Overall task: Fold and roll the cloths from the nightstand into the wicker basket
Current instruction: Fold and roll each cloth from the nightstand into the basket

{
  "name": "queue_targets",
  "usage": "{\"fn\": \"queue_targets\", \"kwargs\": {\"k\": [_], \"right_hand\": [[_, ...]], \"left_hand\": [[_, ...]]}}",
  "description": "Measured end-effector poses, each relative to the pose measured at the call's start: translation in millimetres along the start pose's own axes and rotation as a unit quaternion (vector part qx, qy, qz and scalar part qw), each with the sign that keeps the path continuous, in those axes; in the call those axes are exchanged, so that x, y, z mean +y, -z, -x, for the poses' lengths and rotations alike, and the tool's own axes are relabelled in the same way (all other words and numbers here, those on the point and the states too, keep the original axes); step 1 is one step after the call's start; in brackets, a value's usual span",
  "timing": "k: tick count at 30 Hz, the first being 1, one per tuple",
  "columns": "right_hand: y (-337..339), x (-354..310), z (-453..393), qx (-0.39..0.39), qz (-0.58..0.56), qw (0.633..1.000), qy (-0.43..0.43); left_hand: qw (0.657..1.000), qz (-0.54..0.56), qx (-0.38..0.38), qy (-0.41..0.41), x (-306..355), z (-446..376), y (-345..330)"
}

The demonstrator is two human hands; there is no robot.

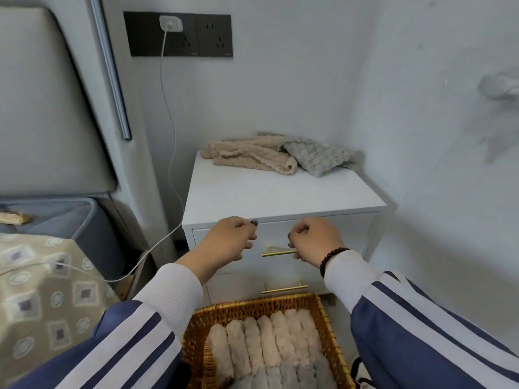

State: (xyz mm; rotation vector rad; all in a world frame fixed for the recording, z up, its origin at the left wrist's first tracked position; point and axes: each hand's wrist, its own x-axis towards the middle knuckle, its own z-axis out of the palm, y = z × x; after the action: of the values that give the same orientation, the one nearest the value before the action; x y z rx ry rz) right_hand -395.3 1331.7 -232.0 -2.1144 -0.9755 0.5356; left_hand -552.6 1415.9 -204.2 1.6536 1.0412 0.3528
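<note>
1. Two cloths are left on the white nightstand (280, 192), at its 12 o'clock edge against the wall: a crumpled beige cloth (252, 155) and, touching it at its 3 o'clock side, a grey cloth (320, 158).
2. The wicker basket (193, 327) sits at 6 o'clock in your view, below the drawers. It holds seven rolled cloths (269, 343) side by side; their near ends look grey, but I cannot tell whether those are separate rolls.
3. Your left hand (227, 240) and right hand (314, 240) hover in front of the top drawer, near each other and well short of the cloths. Both have loosely curled fingers and hold nothing that I can see.
4. Risk: the two cloths overlap, so a reach for the beige one may drag the grey one off the 3 o'clock edge.
5. Risk: the row nearly fills the basket across, so pushing another roll in may loosen its neighbours.
6. Risk: the white charging cable (168, 108) hangs at 9 o'clock of the nightstand; a wide left-sleeve sweep could snag it.
7. Also counted: two brass drawer handles (278, 252), one bead bracelet (331, 259) on your right wrist.
</note>
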Motion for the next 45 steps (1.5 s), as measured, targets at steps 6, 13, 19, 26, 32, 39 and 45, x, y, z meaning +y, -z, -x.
{"fn": "queue_targets", "kwargs": {"k": [6,13,19,26,32,39,45], "right_hand": [[13.5,-27.4,-23.8,0.038,-0.043,0.998,0.007],[14.0,-44.4,-88.9,0.055,0.046,0.996,0.055],[17.5,-59.2,-146.6,0.019,0.033,0.999,-0.005],[5.6,-54.9,-177.8,-0.029,0.039,0.999,-0.024],[3.8,-69.5,-180.2,0.017,-0.091,0.995,-0.036],[3.7,-89.1,-98.8,0.036,-0.256,0.961,0.1],[18.4,-85.2,-32.6,-0.051,-0.487,0.87,0.049]], "left_hand": [[0.996,0.082,0.024,-0.032,28.1,-14.0,13.2],[0.982,0.182,0.023,-0.049,51.9,-29.0,33.8],[0.979,0.2,0.02,-0.02,50.6,-34.1,49.4],[0.982,0.187,0.012,-0.003,42.7,-34.5,59.9],[0.984,0.18,0.002,-0.003,42.2,-34.5,61.2],[0.988,0.154,0.005,0.012,39.1,-35.2,50.4],[0.98,0.192,0.024,0.045,38.7,-31.5,34.4]]}}
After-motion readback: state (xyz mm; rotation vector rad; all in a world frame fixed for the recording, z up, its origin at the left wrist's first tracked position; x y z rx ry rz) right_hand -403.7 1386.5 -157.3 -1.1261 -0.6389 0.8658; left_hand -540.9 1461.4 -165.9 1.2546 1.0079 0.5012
